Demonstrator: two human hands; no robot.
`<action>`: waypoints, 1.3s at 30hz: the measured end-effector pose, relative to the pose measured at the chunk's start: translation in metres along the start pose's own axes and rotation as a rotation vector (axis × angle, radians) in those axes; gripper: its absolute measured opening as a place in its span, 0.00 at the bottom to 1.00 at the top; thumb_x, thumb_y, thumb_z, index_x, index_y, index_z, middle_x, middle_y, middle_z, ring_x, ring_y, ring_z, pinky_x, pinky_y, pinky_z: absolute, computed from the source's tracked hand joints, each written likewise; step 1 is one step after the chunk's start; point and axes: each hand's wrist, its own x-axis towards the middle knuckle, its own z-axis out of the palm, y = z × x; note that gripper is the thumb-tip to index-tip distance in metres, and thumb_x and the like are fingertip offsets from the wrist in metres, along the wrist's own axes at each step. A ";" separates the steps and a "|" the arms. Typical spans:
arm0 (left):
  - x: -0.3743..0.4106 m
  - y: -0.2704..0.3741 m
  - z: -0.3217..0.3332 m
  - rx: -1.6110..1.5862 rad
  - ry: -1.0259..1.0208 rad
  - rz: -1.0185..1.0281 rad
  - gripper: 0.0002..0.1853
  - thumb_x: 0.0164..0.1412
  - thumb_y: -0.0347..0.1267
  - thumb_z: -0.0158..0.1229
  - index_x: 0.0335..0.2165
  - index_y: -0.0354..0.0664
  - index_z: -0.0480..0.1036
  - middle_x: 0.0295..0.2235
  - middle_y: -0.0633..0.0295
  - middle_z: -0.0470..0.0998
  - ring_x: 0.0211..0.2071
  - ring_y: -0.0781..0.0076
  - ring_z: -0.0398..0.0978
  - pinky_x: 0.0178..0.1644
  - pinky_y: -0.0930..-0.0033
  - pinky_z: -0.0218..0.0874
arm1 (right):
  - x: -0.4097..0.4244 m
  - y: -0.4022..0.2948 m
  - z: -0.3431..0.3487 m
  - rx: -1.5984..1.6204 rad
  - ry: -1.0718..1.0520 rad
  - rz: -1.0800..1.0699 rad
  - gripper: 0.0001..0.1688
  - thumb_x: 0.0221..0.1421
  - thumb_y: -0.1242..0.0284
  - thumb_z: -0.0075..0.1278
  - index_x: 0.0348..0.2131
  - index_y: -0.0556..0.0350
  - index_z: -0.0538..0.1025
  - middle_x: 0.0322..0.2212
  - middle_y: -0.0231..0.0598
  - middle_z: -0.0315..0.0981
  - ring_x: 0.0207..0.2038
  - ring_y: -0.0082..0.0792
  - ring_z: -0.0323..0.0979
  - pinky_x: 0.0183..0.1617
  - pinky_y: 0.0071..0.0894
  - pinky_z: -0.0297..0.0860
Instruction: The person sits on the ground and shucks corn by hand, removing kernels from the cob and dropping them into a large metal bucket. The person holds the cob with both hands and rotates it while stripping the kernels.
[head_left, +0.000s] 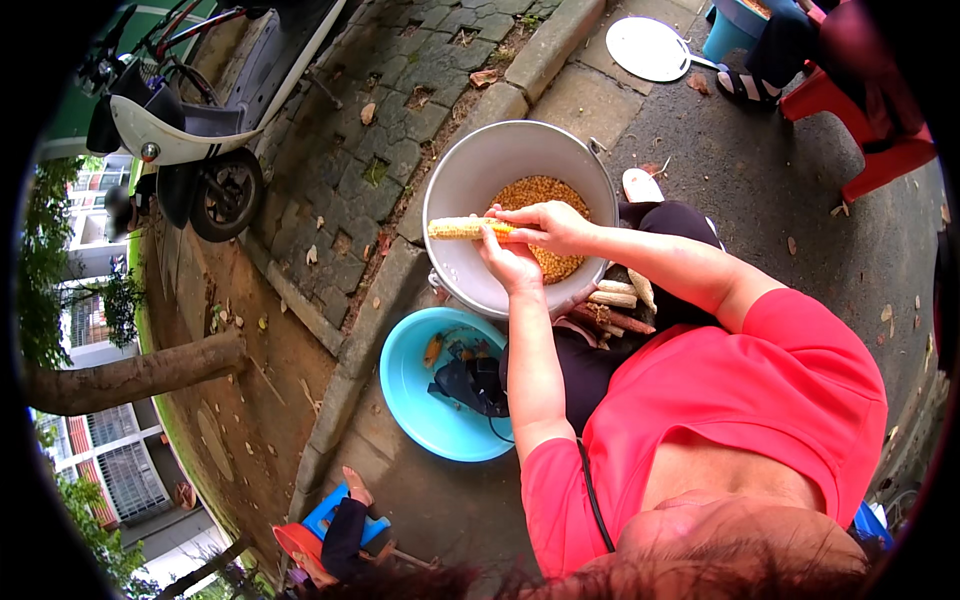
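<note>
Above a large grey metal bucket (469, 165), both hands are on one corncob (450, 228). Pale, stripped cob shows towards its far left end, while yellow kernels remain near my fingers. My left hand (516, 262) holds the cob from the near side, thumb and fingers around it. Across its right end lie the fingers of my right hand (559, 226), pressed against the kernels. Loose yellow corn kernels (547, 193) cover the bucket's bottom. Several bare cobs (615, 296) lie between the bucket and my legs, one of them reddish.
A turquoise plastic basin (405, 405) with a black bag (472, 386) stands left of the bucket. Beyond runs a stone kerb (379, 315), with a parked scooter (180, 127) behind. A white fan (649, 49) lies near another person's sandalled foot (748, 88) and red stool (862, 127).
</note>
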 end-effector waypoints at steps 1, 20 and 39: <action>0.000 -0.001 -0.003 -0.008 0.010 -0.011 0.16 0.60 0.35 0.39 0.45 0.41 0.54 0.37 0.58 0.65 0.43 0.65 0.63 0.49 0.62 0.57 | -0.001 0.002 0.003 0.001 0.014 0.001 0.21 0.48 0.61 0.47 0.43 0.41 0.71 0.33 0.43 0.71 0.33 0.41 0.71 0.36 0.33 0.66; -0.002 -0.014 -0.029 -0.128 0.144 -0.196 0.13 0.59 0.38 0.40 0.34 0.37 0.61 0.32 0.60 0.66 0.37 0.70 0.64 0.44 0.68 0.58 | -0.006 0.011 0.015 -0.171 0.037 0.084 0.15 0.50 0.62 0.43 0.35 0.46 0.75 0.23 0.44 0.72 0.26 0.42 0.71 0.31 0.37 0.66; 0.008 -0.007 -0.021 -0.118 0.134 -0.246 0.13 0.58 0.35 0.42 0.36 0.36 0.61 0.33 0.58 0.66 0.39 0.67 0.64 0.48 0.63 0.55 | 0.009 0.017 0.012 -0.080 0.243 0.175 0.11 0.46 0.67 0.46 0.30 0.46 0.77 0.24 0.41 0.73 0.29 0.39 0.72 0.36 0.35 0.67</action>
